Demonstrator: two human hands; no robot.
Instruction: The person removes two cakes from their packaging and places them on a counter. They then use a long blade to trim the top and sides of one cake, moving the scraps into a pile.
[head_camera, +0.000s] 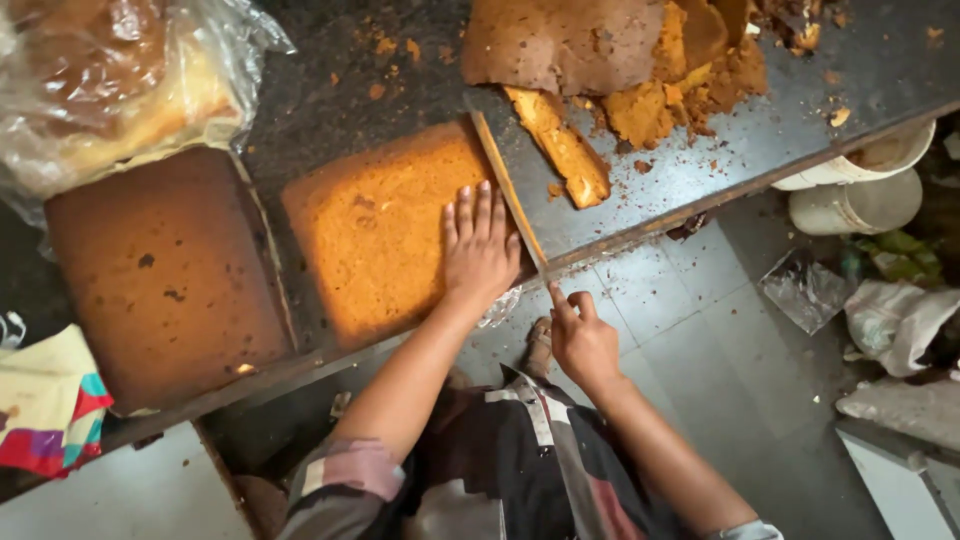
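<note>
**On the dark counter, a sponge slab under the blade**

Far out to the left of your grip lies a folded cloth (45, 415) in yellow, red and teal at the counter's edge. Above it, a clear plastic bag (110, 75) covers more cake. Nearer in sits a brown-topped square cake (165, 275), just beside the piece you are working on.

Your left hand (480, 250) lies flat, fingers spread and straight, pressing down on the right end of the orange sponge slab (385, 235); it grips nothing, only steadies. The slab rests on the dark counter (330, 70) with its right edge against the blade.

Just right of those fingers runs the long knife (510, 190), slanting from the far corner of the slab back towards you. Your right hand (582, 340) is wrapped tight around its handle below the counter edge, forefinger stretched along it.

Beyond the blade, a cut strip of crust (565, 150) lies on the counter, with a heap of trimmings and crumbs (640, 60) further off. Well right of your knife hand, two white tubs (860, 185) sit below the counter over the tiled floor (700, 340).
</note>
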